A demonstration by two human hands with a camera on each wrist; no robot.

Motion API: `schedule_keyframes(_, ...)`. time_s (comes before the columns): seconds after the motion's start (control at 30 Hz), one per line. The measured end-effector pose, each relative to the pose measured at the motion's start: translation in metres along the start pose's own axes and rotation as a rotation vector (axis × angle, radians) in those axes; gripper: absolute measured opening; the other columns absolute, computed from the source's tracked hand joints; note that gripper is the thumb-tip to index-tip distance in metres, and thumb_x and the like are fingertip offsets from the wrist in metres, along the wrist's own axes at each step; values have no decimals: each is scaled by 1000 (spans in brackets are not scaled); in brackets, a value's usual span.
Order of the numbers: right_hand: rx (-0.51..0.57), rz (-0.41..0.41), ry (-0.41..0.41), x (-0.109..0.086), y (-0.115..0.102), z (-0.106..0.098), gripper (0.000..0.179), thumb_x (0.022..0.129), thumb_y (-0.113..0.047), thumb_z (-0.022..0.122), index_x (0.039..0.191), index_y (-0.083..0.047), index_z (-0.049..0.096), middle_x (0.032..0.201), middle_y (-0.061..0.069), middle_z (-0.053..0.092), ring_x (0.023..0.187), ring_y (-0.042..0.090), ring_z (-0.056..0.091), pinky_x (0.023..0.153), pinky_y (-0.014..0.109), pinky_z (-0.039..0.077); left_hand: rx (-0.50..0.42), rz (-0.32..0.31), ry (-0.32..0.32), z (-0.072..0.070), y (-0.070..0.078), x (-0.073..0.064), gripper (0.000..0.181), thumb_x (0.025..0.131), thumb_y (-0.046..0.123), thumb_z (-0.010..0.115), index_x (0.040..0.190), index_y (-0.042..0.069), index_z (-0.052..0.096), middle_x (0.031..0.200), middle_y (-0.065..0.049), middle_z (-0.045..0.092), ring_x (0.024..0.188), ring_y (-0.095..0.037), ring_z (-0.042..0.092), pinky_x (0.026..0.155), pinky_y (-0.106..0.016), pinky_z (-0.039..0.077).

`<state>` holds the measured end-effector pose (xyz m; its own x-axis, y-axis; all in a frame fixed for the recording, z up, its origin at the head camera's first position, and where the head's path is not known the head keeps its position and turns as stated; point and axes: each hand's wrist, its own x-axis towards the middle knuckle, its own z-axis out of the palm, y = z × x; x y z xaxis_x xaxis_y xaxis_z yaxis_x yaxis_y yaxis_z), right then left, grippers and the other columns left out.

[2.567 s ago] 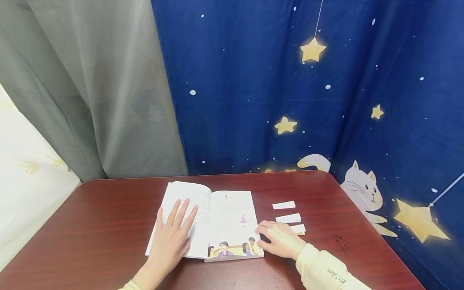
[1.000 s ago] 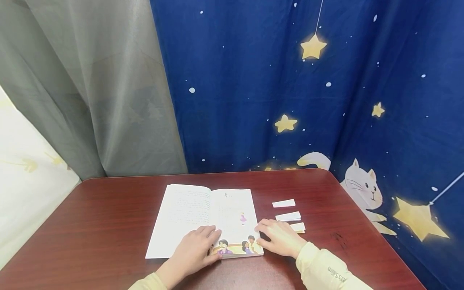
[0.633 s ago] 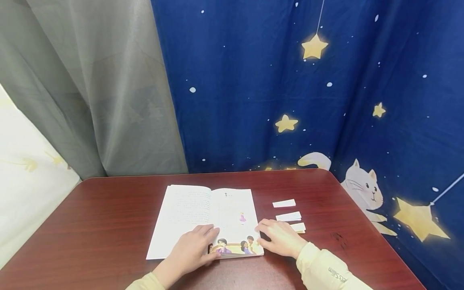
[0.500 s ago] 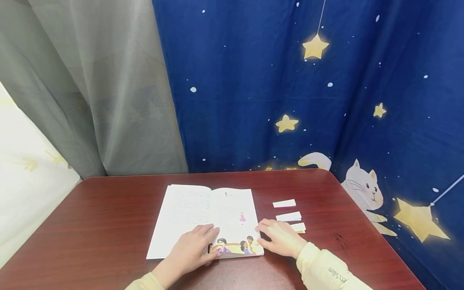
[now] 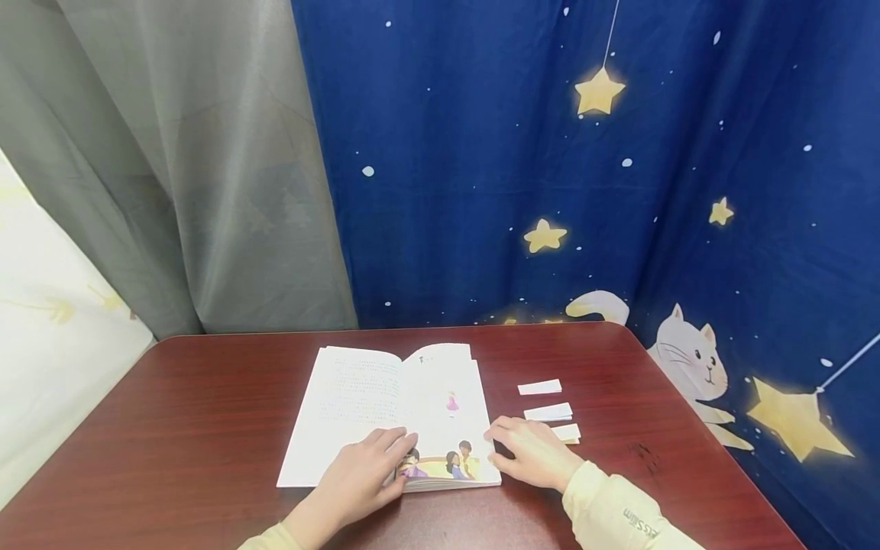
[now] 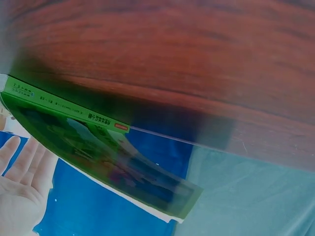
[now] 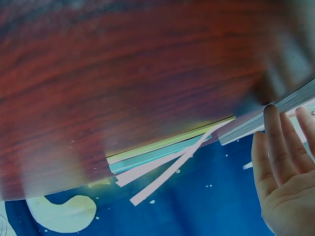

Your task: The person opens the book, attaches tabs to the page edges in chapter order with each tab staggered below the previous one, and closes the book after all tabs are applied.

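An open book lies on the table, text on its left page and coloured drawings on its right page. That right page bows upward, its top corner out of line with the pages beneath. My left hand rests over the lower gutter, fingers on the paper and thumb at the bottom edge. Along the right edge lies my right hand, fingertips touching the book. The left wrist view shows the green cover and extended fingers of the left hand. Straight fingers of the right hand meet the page block.
Beyond the right hand are three small paper strips, a white one, a bluish-white one and a yellowish one. The red-brown table ends at a grey curtain and a blue star-patterned curtain.
My left hand has come from the left page to the lower gutter. The right page has since bulged up and shifted leftward. My right hand stays at the book's right edge.
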<state>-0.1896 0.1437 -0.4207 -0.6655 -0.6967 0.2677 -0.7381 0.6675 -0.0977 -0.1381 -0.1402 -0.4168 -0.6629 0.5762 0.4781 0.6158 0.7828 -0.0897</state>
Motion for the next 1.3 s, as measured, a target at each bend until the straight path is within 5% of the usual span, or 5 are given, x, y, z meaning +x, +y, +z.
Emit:
schedule_keyframes(0.6, -17, -7, 6, 0, 1, 1, 20, 81, -25, 64, 97, -14, 65, 92, -5, 61, 79, 13, 61, 62, 29, 49, -20, 22, 18, 8, -2, 1, 67, 67, 16, 64, 132, 16, 47, 130, -6, 50, 108, -19, 54, 65, -34, 51)
schedule_keyframes(0.93, -18, 2, -2, -1, 1, 2, 22, 81, -25, 64, 99, -12, 66, 94, -4, 62, 82, 14, 62, 66, 30, 50, 48, -25, 228, -1, -16, 1, 69, 66, 10, 47, 135, 7, 42, 136, -15, 44, 118, -30, 47, 87, -50, 42)
schedule_keyframes(1.3, -28, 2, -9, 0, 1, 2, 21, 81, -25, 64, 99, -13, 66, 94, -4, 62, 82, 14, 61, 68, 31, 50, 167, -107, 159, -8, -32, -15, 90, 55, 9, 66, 140, 11, 35, 146, -15, 29, 132, -32, 28, 97, -64, 20)
